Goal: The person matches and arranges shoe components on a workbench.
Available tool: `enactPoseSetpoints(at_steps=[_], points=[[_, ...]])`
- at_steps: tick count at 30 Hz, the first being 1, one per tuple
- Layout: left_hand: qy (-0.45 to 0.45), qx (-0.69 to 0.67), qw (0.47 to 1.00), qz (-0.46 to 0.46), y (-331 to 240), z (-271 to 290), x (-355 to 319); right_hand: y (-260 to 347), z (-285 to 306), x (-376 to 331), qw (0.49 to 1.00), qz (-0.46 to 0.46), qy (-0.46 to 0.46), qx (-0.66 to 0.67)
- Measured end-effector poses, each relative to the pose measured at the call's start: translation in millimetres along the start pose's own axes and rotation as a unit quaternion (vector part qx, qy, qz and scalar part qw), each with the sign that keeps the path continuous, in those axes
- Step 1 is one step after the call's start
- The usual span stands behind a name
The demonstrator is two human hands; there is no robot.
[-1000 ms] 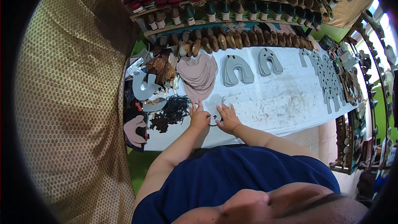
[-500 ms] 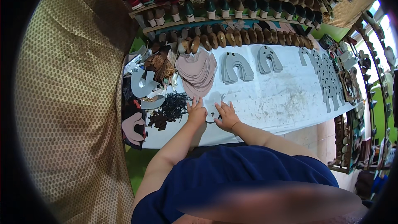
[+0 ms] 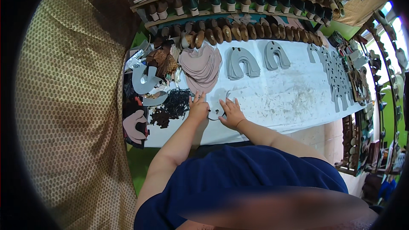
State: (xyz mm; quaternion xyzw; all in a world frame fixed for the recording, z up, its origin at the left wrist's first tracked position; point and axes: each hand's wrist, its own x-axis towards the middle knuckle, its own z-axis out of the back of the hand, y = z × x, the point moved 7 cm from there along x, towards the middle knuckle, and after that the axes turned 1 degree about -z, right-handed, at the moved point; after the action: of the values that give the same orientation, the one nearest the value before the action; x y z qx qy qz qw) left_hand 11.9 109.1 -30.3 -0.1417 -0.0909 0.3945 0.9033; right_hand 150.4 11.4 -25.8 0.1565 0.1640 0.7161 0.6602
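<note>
On the white table right in front of me lies a grey cut shoe-upper piece (image 3: 216,104), pale against the cover, with a dark curved edge and small dark marks. My left hand (image 3: 198,108) rests at its left side, fingers stretched forward; a tiny dark spot shows by its thumb side. Across the piece's right edge my right hand (image 3: 232,113) lies with fingers spread. Parts of the piece are hidden under both hands. Just left of my left hand is a tangle of black strips (image 3: 178,104), and beyond its fingertips a fanned stack of pink pieces (image 3: 201,70).
Farther off stand two stacks of grey U-shaped pieces (image 3: 243,64) (image 3: 276,55). Grey perforated pieces (image 3: 338,81) lie at the right. Wooden shoe lasts (image 3: 255,32) line the back, under shelves of shoes (image 3: 245,2). Brown scraps (image 3: 161,118) and loose materials (image 3: 164,61) crowd the left.
My left hand has shifted slightly left, and its thumb side sits a little farther from the right hand. The whole view has tilted slightly; the right hand stays on the grey piece.
</note>
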Motion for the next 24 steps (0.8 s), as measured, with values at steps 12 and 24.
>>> enactPoseSetpoints(at_steps=[12,24], points=[[-0.061,0.030,0.998,0.004,-10.0,7.0,-8.7,-1.4,0.8,-1.5,1.000,0.001,0.001,0.029],[-0.023,0.034,0.987,0.154,-6.7,15.3,-21.9,-7.0,-0.6,-5.0,0.997,0.017,-0.039,0.064]])
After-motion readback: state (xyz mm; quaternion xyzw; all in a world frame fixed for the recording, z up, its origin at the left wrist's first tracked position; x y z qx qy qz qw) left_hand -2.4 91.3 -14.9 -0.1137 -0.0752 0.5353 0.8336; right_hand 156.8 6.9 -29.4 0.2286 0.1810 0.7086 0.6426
